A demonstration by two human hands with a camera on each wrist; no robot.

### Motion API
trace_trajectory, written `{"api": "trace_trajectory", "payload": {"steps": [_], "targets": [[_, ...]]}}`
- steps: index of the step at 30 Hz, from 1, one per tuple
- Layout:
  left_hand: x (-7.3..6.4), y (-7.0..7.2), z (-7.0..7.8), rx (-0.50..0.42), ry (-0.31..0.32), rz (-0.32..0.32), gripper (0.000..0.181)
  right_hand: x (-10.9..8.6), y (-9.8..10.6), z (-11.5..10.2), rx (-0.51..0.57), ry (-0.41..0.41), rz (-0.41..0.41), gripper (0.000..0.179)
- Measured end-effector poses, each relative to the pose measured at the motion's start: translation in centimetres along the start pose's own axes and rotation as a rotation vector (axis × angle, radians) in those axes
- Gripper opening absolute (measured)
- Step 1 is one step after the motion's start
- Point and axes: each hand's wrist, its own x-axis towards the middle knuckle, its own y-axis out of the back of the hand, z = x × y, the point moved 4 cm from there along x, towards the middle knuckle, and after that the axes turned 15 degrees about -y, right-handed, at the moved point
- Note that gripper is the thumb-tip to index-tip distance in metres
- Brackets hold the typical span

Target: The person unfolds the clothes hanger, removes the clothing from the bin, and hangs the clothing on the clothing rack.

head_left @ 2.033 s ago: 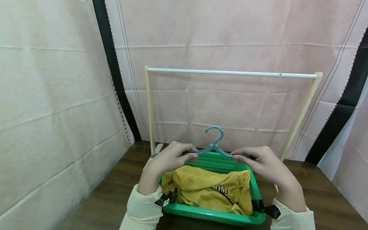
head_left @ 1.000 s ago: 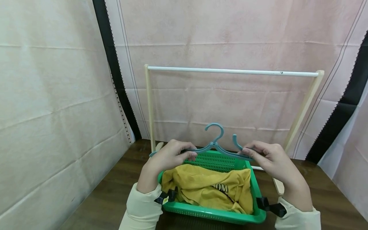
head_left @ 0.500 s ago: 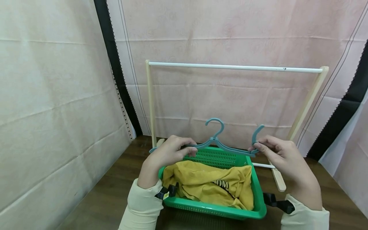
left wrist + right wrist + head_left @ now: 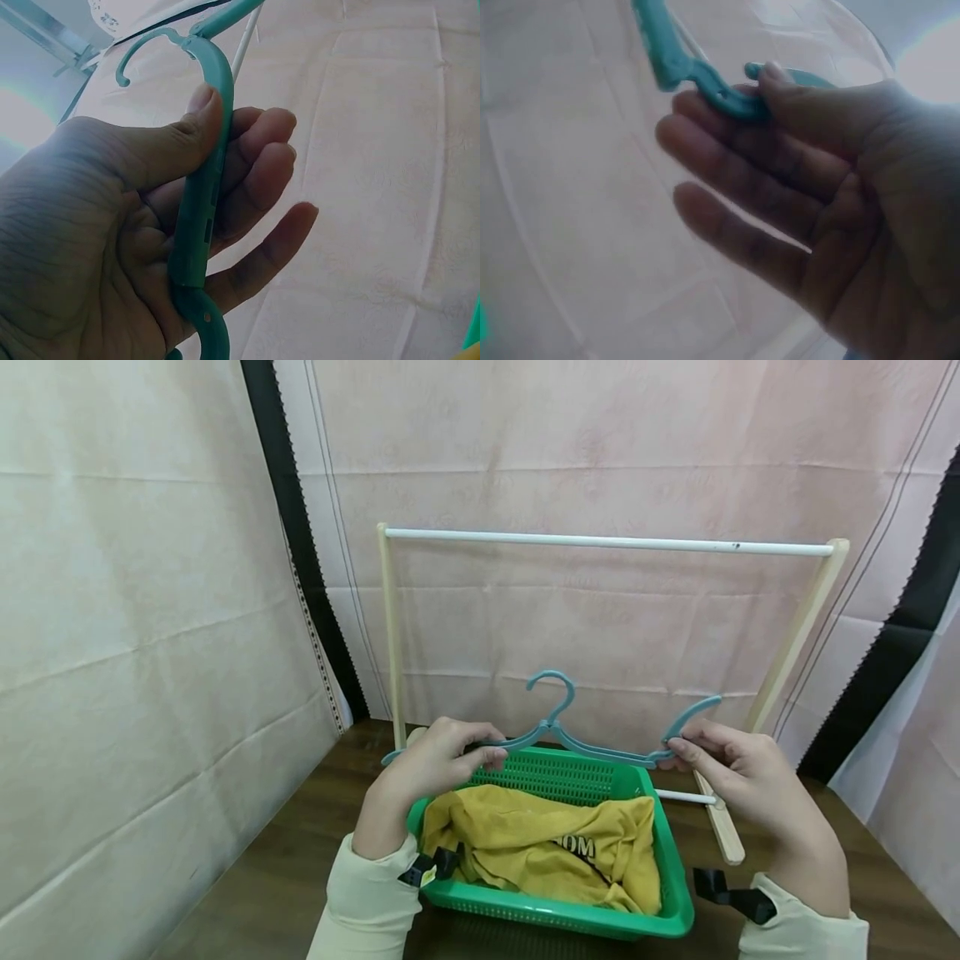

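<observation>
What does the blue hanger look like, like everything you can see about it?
The hanger is blue-green and looks like plastic. A round hook rises from its middle, where two slim arms meet; the left wrist view shows little slots in one arm. Past the right hand, its end piece curves upward. It's held up hook-side up: the left hand grips one arm, and the right hand's thumb and fingers pinch near the other end. No clothes hang on it.
</observation>
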Motion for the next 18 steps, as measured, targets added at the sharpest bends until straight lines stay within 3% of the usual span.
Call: {"api": "trace_trajectory", "payload": {"steps": [6,10,18], "targets": [[-0.4,0.2,-0.2,0.036,0.079,0.004,0.012,-0.2,0.1,0.0,-0.006,-0.055,0.015,0.019],[-0.4,0.1,-0.4,0.045,0.1,-0.003,0.012,-0.2,0.2,0.1,-0.007,-0.061,0.041,0.018],[-0.3,-0.2,-0.5,0.051,0.108,-0.024,0.012,-0.2,0.1,-1.0,-0.03,0.012,0.07,0.021]]}}
